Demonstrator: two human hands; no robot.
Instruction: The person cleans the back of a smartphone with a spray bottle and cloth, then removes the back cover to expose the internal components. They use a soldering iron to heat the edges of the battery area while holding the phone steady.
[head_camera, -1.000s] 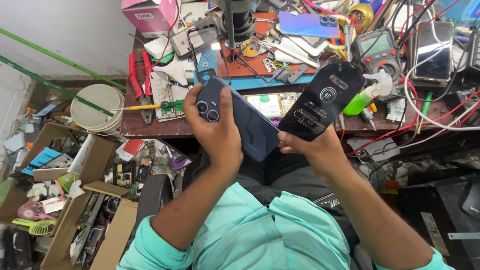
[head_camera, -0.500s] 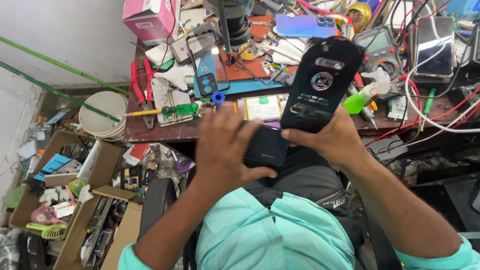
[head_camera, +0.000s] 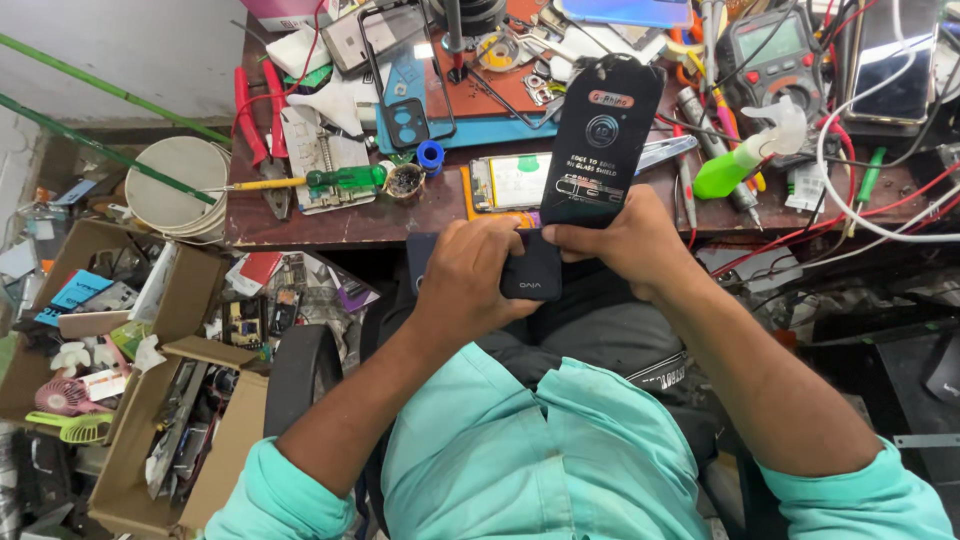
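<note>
Both hands busy over the lap, just at the near edge of the desk (head_camera: 300, 225). Left hand (head_camera: 478, 275) wrapped over a dark blue phone (head_camera: 530, 275), fingers curled across its back, only the lower end and a sliver at the left showing. Right hand (head_camera: 625, 245) pinched on the bottom edge of a flat black packet (head_camera: 602, 140), standing upright and leaning away over the desk, thumb meeting the phone where the two hands come together. Hands touching, both clamped, phone low and packet rising above it. Beyond, a crowded wooden desk: green-handled screwdriver (head_camera: 320, 180) lying sideways at the left, red pliers (head_camera: 250, 120) farther left, a small blue roll (head_camera: 430, 155) just beside a blue phone cover (head_camera: 410, 110) with camera cut-outs. Flat white panel with an orange rim (head_camera: 515, 180) lying behind the packet. Over to the right, a green bottle with a white nozzle (head_camera: 745, 155) tilted on its side, a multimeter (head_camera: 770, 45) at the far edge, white and red cables looping across. Down on the floor at the left, open cardboard boxes (head_camera: 180, 300) stuffed with parts, a stack of pale discs (head_camera: 175, 185) by the desk's corner. Teal sleeves on both arms.
</note>
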